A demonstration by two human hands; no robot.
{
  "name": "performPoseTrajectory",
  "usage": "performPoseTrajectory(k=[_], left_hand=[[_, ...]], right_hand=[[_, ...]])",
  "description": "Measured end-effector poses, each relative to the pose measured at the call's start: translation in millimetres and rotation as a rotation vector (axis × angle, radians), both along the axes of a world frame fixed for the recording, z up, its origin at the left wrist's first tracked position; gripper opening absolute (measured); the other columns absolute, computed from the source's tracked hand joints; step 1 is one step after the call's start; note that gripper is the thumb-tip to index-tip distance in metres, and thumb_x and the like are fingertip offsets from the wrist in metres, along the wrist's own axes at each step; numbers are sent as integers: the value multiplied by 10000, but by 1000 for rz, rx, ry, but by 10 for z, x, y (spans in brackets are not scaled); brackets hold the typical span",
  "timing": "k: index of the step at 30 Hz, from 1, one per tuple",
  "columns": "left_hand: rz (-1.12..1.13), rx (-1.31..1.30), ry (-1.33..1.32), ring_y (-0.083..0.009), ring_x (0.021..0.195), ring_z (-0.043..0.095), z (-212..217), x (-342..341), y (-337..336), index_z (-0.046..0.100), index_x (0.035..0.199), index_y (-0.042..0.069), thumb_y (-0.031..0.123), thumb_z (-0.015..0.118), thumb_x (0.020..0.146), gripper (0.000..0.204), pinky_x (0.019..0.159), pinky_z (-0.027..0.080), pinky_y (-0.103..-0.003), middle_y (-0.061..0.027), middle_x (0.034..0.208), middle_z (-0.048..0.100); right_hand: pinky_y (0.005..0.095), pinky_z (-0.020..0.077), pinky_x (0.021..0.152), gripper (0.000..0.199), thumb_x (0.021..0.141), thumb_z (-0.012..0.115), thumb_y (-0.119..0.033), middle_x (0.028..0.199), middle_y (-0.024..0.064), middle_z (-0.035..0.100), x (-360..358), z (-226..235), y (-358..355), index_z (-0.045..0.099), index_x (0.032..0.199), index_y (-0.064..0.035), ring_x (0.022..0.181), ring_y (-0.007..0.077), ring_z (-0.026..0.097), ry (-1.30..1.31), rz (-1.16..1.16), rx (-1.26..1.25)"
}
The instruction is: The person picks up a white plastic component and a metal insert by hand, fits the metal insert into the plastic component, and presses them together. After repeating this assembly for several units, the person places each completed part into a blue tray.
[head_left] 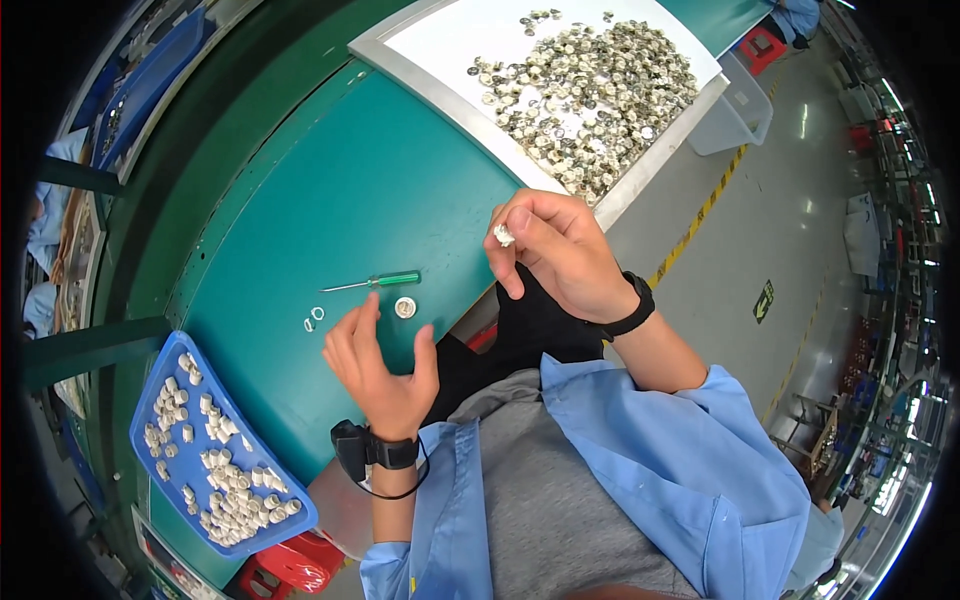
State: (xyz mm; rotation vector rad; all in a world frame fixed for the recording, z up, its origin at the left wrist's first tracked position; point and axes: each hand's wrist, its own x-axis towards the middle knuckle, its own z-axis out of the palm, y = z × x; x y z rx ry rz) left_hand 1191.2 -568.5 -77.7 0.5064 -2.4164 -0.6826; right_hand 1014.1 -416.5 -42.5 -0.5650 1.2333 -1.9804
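Note:
Between the thumb and fingers of my right hand (555,250) is a small white part (503,235), held above the table's edge; its exact kind is too small to make out. My left hand (385,370) holds nothing, its thumb and fingers spread just above the green table. Just beyond its fingertips lies a screwdriver (385,280) with a green handle, its shaft toward the left. Close to the handle sits a small round white part (405,307) with a metallic-looking centre. Two small white rings (314,319) rest left of my left hand.
At the far side, a white tray (430,50) with a metal rim holds a heap of small metallic round parts (590,100). A blue tray (165,345) of white cylindrical parts (235,500) stands at the left. Red stools (300,562) and a clear bin (735,115) are beside the table.

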Motion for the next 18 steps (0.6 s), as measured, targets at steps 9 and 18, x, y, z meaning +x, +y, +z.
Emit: performPoseTrajectory(k=[9,18], left_hand=[[-196,303,334,-259,917,626,610,-29,89,636,1187,-40,-15,752,792,413,806,510,-349,-170,1053,635],[-294,445,448,-255,925,621,700,39,112,677,1067,-14,-38,754,797,282,794,507,-348,-154,1032,646]], right_hand=[[283,472,516,330,1066,517,-259,806,112,623,393,174,-224,614,920,20,590,165,583,35,176,-21],[259,443,507,345,1074,501,-250,742,62,601,624,237,-251,597,867,8,562,111,557,-10,292,-73]])
